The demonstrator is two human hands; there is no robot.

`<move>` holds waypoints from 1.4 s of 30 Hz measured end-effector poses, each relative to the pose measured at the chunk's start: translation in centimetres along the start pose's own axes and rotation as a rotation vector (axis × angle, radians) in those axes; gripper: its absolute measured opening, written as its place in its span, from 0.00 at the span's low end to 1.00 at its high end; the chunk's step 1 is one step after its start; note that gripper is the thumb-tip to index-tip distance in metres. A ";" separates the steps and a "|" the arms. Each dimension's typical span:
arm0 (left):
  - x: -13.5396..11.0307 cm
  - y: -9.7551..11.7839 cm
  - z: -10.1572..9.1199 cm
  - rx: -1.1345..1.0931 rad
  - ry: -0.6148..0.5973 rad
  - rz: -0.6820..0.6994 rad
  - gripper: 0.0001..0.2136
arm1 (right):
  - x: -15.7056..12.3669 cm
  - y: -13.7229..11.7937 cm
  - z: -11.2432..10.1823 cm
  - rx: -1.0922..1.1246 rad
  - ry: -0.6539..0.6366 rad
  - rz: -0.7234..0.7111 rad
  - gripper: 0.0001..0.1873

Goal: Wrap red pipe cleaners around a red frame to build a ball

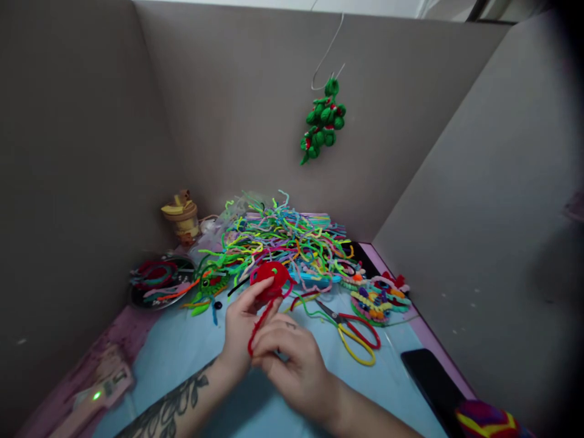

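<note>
My left hand is closed on a red fuzzy disc of pipe cleaner, which has a small green spot on it. A red pipe cleaner hangs from the disc and bends back towards me. Its lower end is pinched between the thumb and fingers of my right hand. Part of the disc's lower side is hidden behind my fingers. Just right of the hands lie scissors with one red and one yellow handle, blades apart. A small black round piece rests to the left.
A large heap of colourful pipe cleaners fills the back. At left stand a bowl and a glue gun with a green light. Finished pieces and a phone lie right. A green ornament hangs above.
</note>
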State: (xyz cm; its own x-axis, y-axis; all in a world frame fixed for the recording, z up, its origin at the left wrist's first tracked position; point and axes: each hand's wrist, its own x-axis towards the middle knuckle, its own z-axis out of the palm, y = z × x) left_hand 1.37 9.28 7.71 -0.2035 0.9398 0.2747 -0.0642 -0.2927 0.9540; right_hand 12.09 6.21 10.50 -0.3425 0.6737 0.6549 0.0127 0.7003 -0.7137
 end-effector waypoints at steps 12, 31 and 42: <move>-0.1 0.9 -0.2 0.181 -0.099 0.190 0.14 | 0.7 2.7 -3.1 -0.341 0.338 0.143 0.04; -0.6 1.2 -1.0 0.061 -0.200 -0.011 0.14 | 1.5 2.4 -4.0 -0.168 0.436 0.424 0.04; -0.3 2.1 -0.9 0.242 -0.257 0.205 0.16 | 1.5 2.6 -4.2 0.089 0.423 0.564 0.05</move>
State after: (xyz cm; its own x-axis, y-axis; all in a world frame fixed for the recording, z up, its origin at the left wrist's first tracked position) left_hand 0.45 8.24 9.52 0.0647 0.8889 0.4535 0.1901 -0.4571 0.8689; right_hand 15.57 10.00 10.66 0.0881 0.9744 0.2067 -0.0024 0.2077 -0.9782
